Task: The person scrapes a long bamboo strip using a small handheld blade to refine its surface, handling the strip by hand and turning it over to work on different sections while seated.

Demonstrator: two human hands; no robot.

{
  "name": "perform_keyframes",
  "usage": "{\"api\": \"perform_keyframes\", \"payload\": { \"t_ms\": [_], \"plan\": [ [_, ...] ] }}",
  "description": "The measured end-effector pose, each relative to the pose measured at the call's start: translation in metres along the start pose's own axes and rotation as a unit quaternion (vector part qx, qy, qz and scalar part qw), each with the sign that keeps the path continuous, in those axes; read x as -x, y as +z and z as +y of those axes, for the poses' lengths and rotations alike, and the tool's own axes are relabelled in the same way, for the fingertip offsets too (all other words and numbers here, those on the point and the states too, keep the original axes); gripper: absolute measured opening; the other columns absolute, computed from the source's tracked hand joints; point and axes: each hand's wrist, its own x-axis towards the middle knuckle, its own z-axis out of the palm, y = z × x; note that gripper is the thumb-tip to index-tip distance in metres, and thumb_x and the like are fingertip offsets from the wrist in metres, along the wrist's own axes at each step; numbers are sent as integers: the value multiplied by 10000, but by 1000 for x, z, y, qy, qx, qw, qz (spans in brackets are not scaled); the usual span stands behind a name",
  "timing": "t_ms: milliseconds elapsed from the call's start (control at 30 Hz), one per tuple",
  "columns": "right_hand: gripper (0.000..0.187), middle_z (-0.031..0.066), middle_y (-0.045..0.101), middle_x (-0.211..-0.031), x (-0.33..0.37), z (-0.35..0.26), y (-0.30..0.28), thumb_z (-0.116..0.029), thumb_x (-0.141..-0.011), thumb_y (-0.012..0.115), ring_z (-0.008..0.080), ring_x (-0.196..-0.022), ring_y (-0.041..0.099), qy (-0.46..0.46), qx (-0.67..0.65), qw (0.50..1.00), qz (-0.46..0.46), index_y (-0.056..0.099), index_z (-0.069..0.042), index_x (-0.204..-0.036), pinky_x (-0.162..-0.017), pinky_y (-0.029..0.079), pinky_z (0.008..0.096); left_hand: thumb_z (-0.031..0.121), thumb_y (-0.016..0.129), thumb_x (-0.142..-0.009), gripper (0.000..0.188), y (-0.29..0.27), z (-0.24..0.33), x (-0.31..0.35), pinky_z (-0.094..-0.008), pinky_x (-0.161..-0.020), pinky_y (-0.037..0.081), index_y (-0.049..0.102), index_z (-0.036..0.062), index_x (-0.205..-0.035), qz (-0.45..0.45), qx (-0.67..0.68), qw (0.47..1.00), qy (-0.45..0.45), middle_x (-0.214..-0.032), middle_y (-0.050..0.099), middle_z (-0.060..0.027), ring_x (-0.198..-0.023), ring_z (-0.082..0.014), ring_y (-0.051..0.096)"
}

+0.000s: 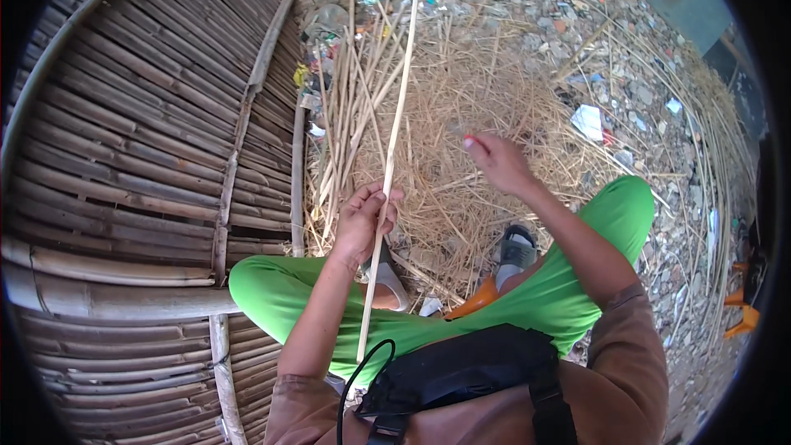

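Observation:
My left hand (362, 222) grips a long pale bamboo stick (394, 132) near its lower third; the stick runs from my lap up toward the brick wall. My right hand (497, 161) is raised to the right of the stick, apart from it, with fingers pinched on something small with a red tip; I cannot tell what it is. Below both hands lie my legs in green trousers (288, 288) and a grey sandal (517, 249). A black bag (461, 371) hangs on my chest.
A woven bamboo platform (140, 156) fills the left. A bundle of thin bamboo sticks (354, 91) lies beside it on a heap of dry shavings (461, 115). Rubble and litter (626, 91) cover the ground to the right. An orange object (746, 313) stands at the far right.

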Motion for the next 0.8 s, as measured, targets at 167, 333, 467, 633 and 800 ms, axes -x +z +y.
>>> {"api": "perform_keyframes", "payload": {
  "t_ms": [167,333,467,633,800],
  "plan": [
    [396,144,583,-648,12,4,42,-429,-994,513,328,-603,587,-76,-12,997,-21,629,-64,-894,-583,447,446,105,485,-1041,248,19,-25,3,-225,-533,449,528,-10,-1256,-22,-30,999,-29,-1017,675,-104,-674,-103,579],
    [391,168,597,-622,10,13,58,-406,-966,562,383,-571,596,-109,14,994,-22,604,-54,-802,-549,448,491,114,494,-1046,278,25,-44,5,-214,-521,446,511,3,-1300,-49,-38,996,-65,-1019,671,-97,-680,-104,588],
    [401,169,605,-631,3,21,68,-420,-963,558,382,-577,604,-91,51,994,-30,603,-56,-800,-553,458,492,124,468,-1058,291,23,-48,4,-212,-462,401,502,9,-1324,-32,-36,995,-84,-995,653,-89,-605,-99,548],
    [267,137,603,-623,7,33,91,-343,-900,610,378,-601,609,-170,40,984,-41,628,-85,-837,-554,460,503,139,468,-1060,257,17,-66,-3,-220,-432,363,516,13,-1279,-11,4,994,-111,-945,630,-77,-549,-89,498],
    [214,139,640,-657,4,37,101,-292,-811,652,374,-641,644,-151,117,980,-60,636,-80,-792,-603,500,499,150,492,-1049,129,17,-75,-7,-223,-425,349,541,32,-1032,36,32,988,-149,-853,618,-72,-539,-85,485]
  ]
}}
